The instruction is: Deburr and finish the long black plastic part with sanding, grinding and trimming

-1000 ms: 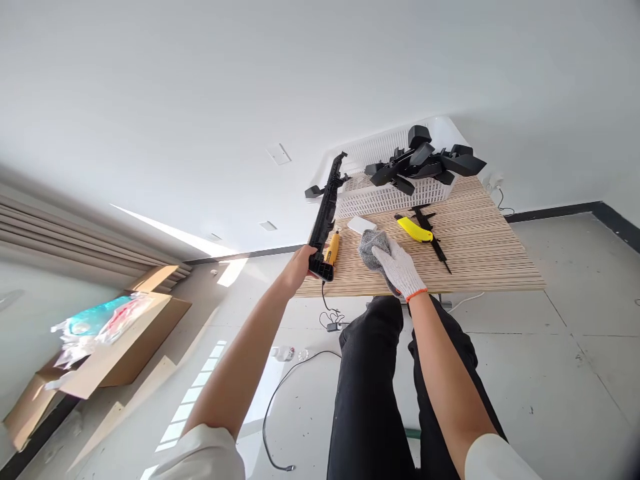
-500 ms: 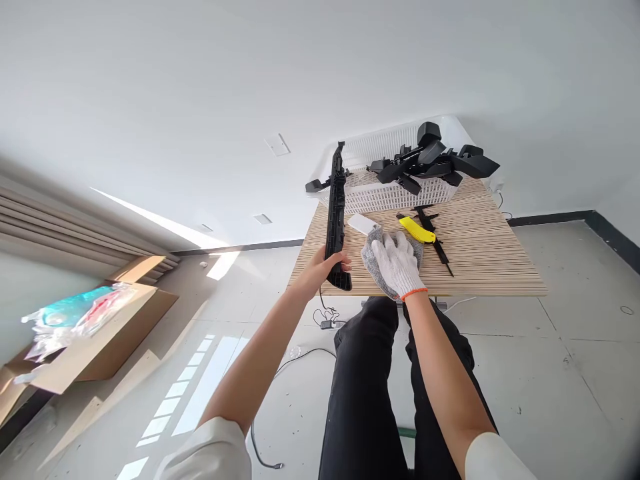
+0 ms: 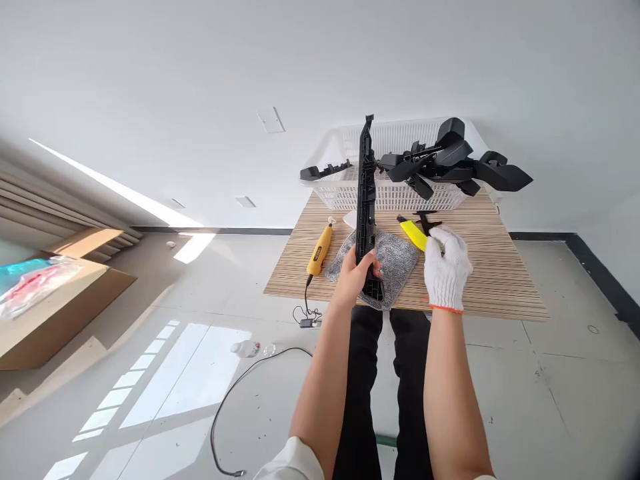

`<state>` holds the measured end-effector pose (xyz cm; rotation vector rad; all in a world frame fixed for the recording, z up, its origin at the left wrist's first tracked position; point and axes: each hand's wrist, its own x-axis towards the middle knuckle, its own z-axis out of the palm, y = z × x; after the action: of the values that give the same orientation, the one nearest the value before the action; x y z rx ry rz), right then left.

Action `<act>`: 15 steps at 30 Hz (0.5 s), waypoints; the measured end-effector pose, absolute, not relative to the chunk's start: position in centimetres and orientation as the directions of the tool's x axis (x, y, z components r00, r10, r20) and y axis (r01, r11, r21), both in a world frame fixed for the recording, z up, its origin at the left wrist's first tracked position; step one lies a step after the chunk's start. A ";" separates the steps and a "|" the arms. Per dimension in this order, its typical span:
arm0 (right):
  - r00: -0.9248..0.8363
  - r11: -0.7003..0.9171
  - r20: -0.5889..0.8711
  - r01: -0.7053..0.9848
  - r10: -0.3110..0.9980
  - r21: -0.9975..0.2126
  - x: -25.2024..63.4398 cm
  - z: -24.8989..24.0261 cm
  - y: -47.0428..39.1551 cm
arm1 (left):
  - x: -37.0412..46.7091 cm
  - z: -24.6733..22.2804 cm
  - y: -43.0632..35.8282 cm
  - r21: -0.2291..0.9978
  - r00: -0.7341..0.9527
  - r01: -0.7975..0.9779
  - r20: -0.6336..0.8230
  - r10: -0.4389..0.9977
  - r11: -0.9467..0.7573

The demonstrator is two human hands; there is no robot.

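My left hand [image 3: 356,277] is bare and grips a long black plastic trim piece [image 3: 367,193] near its lower end, holding it almost upright above a grey cloth [image 3: 397,257] on the table. In a white knit glove with an orange cuff, my right hand [image 3: 447,267] has its fingers closed at the handle end of a yellow utility knife [image 3: 413,234]. Right behind the knife lies a black caliper [image 3: 427,219], its lower part hidden by the glove. A white object [image 3: 350,219] shows partly behind the trim piece.
At the back of the wood-striped table [image 3: 500,280], a white plastic basket [image 3: 395,198] holds several black plastic parts [image 3: 450,163]. A yellow corded rotary tool [image 3: 320,251] lies left of the cloth. A cable [image 3: 220,407] and a bottle [image 3: 245,349] are on the floor; a cardboard box [image 3: 65,300] stands left.
My right hand has left the grey cloth and moved right to the yellow knife. My left hand has brought the trim piece rightward over the cloth, uncovering the yellow rotary tool.
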<state>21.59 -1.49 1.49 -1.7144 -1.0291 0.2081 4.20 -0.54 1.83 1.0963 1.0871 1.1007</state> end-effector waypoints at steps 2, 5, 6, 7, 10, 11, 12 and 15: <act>0.627 -0.235 0.261 0.595 0.734 -0.768 22.6 0.8 -1.5 | 4.4 1.1 -0.2 0.991 0.107 -0.085 -0.092 0.990 0.101; 0.616 -0.309 0.240 0.647 0.750 -0.697 22.6 0.1 -1.3 | 4.5 0.1 -0.1 0.995 0.071 -0.066 -0.068 0.995 0.073; 0.600 -0.295 0.244 0.656 0.762 -0.695 22.3 0.0 -1.3 | 4.6 -0.1 -0.1 0.996 0.065 -0.062 -0.062 0.996 0.066; 0.582 -0.274 0.248 0.662 0.775 -0.698 21.9 -0.1 -1.2 | 4.6 -0.2 -0.2 0.996 0.065 -0.062 -0.058 0.996 0.062; 0.567 -0.255 0.258 0.669 0.782 -0.698 21.4 -0.1 -1.2 | 4.7 -0.2 -0.3 0.995 0.069 -0.076 -0.051 0.996 0.056; 0.584 -0.280 0.254 0.670 0.771 -0.688 21.4 -0.1 -1.2 | 4.7 -0.1 -0.4 0.995 0.063 -0.085 -0.047 0.997 0.052; 0.609 -0.321 0.242 0.666 0.755 -0.673 21.6 0.0 -1.2 | 4.8 -0.1 -0.4 0.994 0.055 -0.095 -0.042 0.998 0.048; 0.674 -0.461 0.175 0.648 0.718 -0.607 22.4 0.3 -1.2 | 4.8 -0.1 -0.5 0.992 0.032 -0.126 -0.026 0.999 0.030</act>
<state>22.42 -1.21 0.30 -2.2300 -1.0463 0.1374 4.83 -0.49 -0.15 1.1097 1.1071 1.2242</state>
